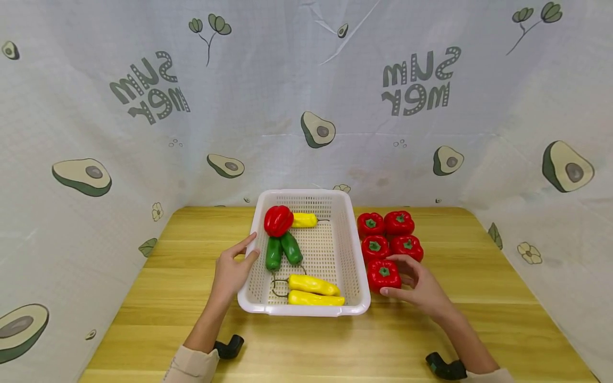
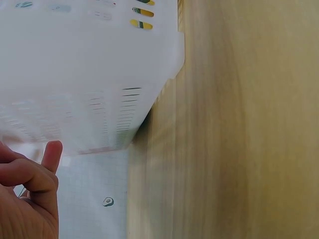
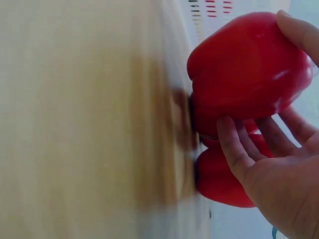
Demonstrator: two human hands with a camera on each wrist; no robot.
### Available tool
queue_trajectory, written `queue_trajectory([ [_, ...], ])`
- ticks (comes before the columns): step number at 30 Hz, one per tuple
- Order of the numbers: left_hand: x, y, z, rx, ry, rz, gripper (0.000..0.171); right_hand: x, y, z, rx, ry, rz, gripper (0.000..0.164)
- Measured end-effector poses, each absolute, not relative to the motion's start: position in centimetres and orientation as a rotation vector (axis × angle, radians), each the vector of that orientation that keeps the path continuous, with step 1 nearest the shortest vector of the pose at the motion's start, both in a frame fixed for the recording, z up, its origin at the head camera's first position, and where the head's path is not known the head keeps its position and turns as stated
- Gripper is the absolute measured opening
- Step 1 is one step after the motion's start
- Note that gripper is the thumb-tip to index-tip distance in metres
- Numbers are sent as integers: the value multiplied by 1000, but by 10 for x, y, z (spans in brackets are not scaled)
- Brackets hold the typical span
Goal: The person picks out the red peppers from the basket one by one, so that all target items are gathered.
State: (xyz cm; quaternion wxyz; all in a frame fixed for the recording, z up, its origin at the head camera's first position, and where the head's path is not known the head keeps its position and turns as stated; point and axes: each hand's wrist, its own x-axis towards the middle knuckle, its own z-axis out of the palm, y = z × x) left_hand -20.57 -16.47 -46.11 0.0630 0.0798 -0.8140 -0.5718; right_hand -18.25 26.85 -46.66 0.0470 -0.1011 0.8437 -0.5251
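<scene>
My right hand [image 1: 416,284] holds a red bell pepper [image 1: 383,275] at the near end of a group of red bell peppers. In the right wrist view the thumb lies on one side of this pepper [image 3: 244,64] and the fingertips on another. My left hand [image 1: 233,271] holds the left rim of a white plastic basket [image 1: 358,255], its thumb reaching over the edge. The left wrist view shows some of that hand's fingers beside the basket's outer wall [image 2: 75,59]. Whether the held pepper touches the table is hard to tell.
Inside the basket lie a red bell pepper [image 1: 279,221], two green peppers [image 1: 291,248] and several yellow peppers [image 1: 313,284]. Several red bell peppers [image 1: 399,223] stand right of it on the wooden table [image 1: 191,298]. A printed cloth [image 1: 268,96] hangs behind and at both sides.
</scene>
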Motion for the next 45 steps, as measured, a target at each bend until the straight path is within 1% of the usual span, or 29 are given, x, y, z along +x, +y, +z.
queue_trajectory([
  [11,-205,-165,-461,241,-2459,-1731,44,-181,270,-475,-323,2546,-1657,66],
  [23,-205,-165,-460,243,-2453,-1737,44,-177,272,-468,-294,2626,-1569,75],
  [27,-205,-165,-460,241,-2452,-1738,44,-174,273,-461,-330,2718,-1512,76],
  [32,-205,-165,-459,239,-2446,-1742,44,-176,273,-446,-413,2795,-1548,68],
  [37,-206,-165,-460,236,-2449,-1739,44,-186,271,-430,-415,2793,-1598,61],
  [45,-204,-164,-459,238,-2453,-1738,44,-212,251,-403,-401,2684,-1633,62],
])
